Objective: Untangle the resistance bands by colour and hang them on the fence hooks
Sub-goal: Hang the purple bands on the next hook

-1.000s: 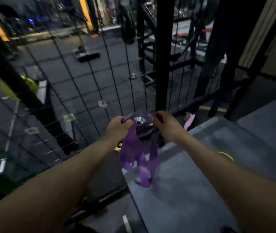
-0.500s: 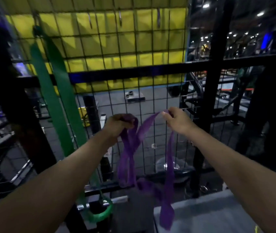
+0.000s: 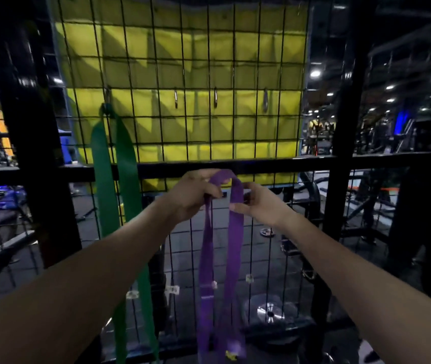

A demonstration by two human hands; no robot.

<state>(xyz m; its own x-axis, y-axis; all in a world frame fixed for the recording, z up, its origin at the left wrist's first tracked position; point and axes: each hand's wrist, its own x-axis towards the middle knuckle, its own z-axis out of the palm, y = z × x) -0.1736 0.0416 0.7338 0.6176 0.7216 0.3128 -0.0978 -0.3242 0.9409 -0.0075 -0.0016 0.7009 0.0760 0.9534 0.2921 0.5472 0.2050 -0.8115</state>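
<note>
**Purple band: handling and clearance**

I see the purple band (image 3: 221, 258) held up in front of the wire fence (image 3: 209, 61), its top fold between both hands. The left hand (image 3: 193, 195) grips one strand; the right hand (image 3: 257, 203) pinches the other. I judge it light, limp and stretchy; hold it at the top fold. Empty hooks (image 3: 175, 99) sit higher, right of the hung green band (image 3: 127, 164), with open mesh around them.

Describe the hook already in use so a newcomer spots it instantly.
Face the wire fence backed by the yellow panel. A row of metal hooks hangs across it; take the leftmost hook. It alone carries a green band; the others are bare.
</note>
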